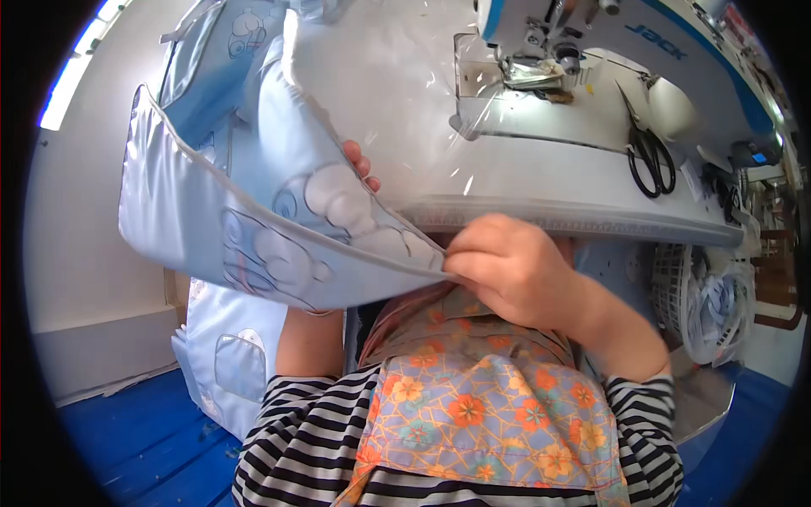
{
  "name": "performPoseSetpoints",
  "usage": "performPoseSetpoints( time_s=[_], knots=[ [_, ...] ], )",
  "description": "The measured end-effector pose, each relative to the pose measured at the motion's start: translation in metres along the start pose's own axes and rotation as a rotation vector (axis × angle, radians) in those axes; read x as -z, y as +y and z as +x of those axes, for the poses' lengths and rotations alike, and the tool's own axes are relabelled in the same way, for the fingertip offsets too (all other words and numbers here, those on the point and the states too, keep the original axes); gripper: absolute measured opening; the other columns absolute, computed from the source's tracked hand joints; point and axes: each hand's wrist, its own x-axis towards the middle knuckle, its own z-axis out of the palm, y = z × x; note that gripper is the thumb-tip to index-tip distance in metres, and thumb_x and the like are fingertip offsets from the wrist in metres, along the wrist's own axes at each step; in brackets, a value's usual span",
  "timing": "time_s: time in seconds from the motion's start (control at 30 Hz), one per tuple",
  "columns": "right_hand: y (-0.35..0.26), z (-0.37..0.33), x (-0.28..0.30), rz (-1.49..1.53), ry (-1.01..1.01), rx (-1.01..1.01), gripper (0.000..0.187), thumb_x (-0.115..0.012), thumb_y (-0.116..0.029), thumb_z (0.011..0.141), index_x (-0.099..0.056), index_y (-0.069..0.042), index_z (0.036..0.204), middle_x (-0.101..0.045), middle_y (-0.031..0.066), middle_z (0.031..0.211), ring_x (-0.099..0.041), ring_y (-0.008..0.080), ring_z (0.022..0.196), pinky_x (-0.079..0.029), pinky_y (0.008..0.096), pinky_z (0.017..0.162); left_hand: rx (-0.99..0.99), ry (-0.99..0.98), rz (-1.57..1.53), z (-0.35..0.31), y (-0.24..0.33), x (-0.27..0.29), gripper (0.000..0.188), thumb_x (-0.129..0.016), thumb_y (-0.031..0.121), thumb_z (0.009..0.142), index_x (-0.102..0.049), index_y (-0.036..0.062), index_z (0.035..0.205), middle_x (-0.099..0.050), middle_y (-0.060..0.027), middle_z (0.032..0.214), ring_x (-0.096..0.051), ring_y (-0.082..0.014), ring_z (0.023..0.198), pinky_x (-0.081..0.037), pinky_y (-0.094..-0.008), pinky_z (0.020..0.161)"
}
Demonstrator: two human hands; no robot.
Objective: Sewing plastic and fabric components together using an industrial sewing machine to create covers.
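Note:
A light-blue fabric piece (186,194) with printed cartoon figures and piped edges is held up in front of me, left of centre. It is folded, so two long sides meet in a narrow point. My right hand (503,266) pinches that point between thumb and fingers. Most of my left hand (361,166) is hidden by the fabric; only its curled fingertips show past the far edge, gripping the piece. My left forearm comes up beneath the cloth.
A sewing machine (642,34) with its lamp lit stands at the far right. Black-handled scissors (650,160) lie beside it on the white table (557,173). A white basket (672,275) is at the right. More light-blue fabric (228,342) hangs at the lower left.

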Motion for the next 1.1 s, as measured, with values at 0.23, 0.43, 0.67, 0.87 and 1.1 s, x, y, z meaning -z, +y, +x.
performPoseSetpoints(
  time_s=[0.23,0.43,0.67,0.87,1.1],
  knots=[
    [0.006,-0.036,-0.027,-0.229,0.321,0.049,0.031,-0.066,0.002,0.061,-0.067,0.001,0.092,-0.064,0.0109,0.092,-0.063,0.0289,0.083,-0.055,0.0391,0.079,-0.06,-0.215,-0.009,-0.016,-0.023,-0.006,0.07,-0.063,0.033,0.089,-0.033,-0.0047,0.14,-0.05,-0.0137,0.113,-0.051,-0.0226,0.102,-0.047,-0.0356,0.093],
    [0.033,-0.042,-0.023,-0.256,0.366,0.039,0.034,-0.063,0.008,0.06,-0.067,0.0,0.093,-0.064,0.0123,0.089,-0.064,0.0309,0.078,-0.055,0.0393,0.068,0.17,-0.089,-0.09,-0.048,-0.051,0.023,0.062,-0.061,0.027,0.091,-0.036,0.0031,0.143,-0.045,-0.0143,0.139,-0.049,-0.0257,0.122,-0.045,-0.0386,0.099],
    [0.067,-0.028,-0.006,-0.29,0.394,0.041,0.03,-0.063,0.009,0.063,-0.067,-0.003,0.091,-0.065,0.0113,0.088,-0.064,0.0314,0.08,-0.054,0.0401,0.07,0.212,-0.97,1.212,-0.074,-0.036,-0.034,0.027,-0.064,0.007,0.086,-0.062,0.0005,0.112,-0.064,-0.0146,0.108,-0.062,-0.0303,0.099,-0.05,-0.0361,0.088],
    [0.09,-0.012,0.006,-0.309,0.341,-0.059,0.024,-0.062,0.007,0.07,-0.067,-0.003,0.091,-0.066,0.0122,0.091,-0.064,0.0319,0.084,-0.054,0.0383,0.075,-0.797,-0.569,2.072,-0.006,-0.013,-0.088,0.044,-0.075,0.017,0.072,-0.064,0.0021,0.112,-0.064,-0.0125,0.107,-0.061,-0.0311,0.1,-0.042,-0.0425,0.098],
    [0.126,0.004,0.033,-0.29,0.249,0.019,0.017,-0.062,0.001,0.075,-0.066,-0.004,0.091,-0.067,0.011,0.093,-0.064,0.0294,0.087,-0.054,0.0385,0.075,-0.609,-0.715,1.979,0.028,-0.012,-0.086,0.015,-0.067,0.017,0.079,-0.059,0.0054,0.084,-0.06,-0.011,0.075,-0.061,-0.0333,0.073,-0.049,-0.0428,0.065]
  ],
)
